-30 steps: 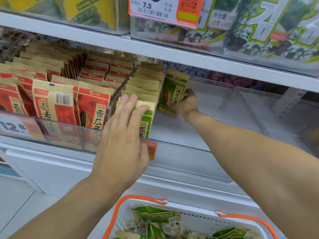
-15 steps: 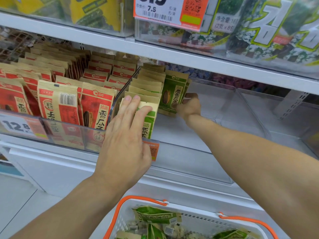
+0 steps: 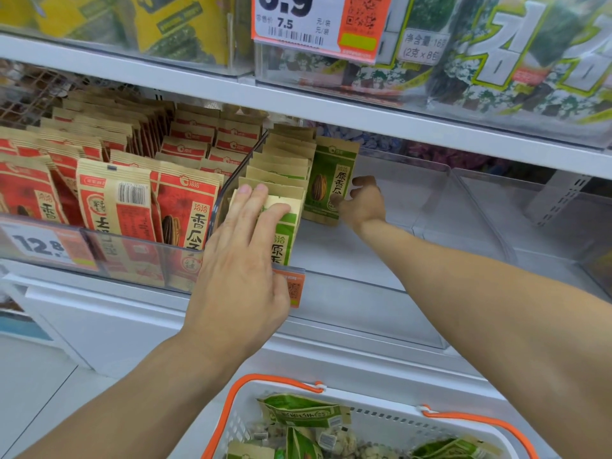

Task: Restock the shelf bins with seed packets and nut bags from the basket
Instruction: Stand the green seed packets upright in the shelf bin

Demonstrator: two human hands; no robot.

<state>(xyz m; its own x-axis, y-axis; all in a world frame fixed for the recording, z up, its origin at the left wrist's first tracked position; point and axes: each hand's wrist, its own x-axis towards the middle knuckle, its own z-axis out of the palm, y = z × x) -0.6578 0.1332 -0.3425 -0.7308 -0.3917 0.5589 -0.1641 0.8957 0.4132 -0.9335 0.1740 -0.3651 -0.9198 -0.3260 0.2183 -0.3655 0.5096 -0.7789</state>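
Mid-restock: left hand [image 3: 245, 260] lies flat, fingers straight, bracing the front green sunflower seed packets [image 3: 281, 207] in the clear bin [image 3: 430, 200] — right hand [image 3: 361, 203] pinches another green packet [image 3: 331, 180] upright behind the row. Next, probably seat it and let go.

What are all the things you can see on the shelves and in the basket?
Green packets: one row, several, green and tan, clear bin, left side.
Held packet: one, green, upright right of the row.
Red packets: many, red and tan, left bin.
Seaweed packs: several, green, white and yellow, top shelf.
Price tags: three seen, orange and white, bin fronts.
Basket: one, white, orange handles, below, holding green bags.
Left hand: flat on front green packet.
Right hand: pinches held packet.
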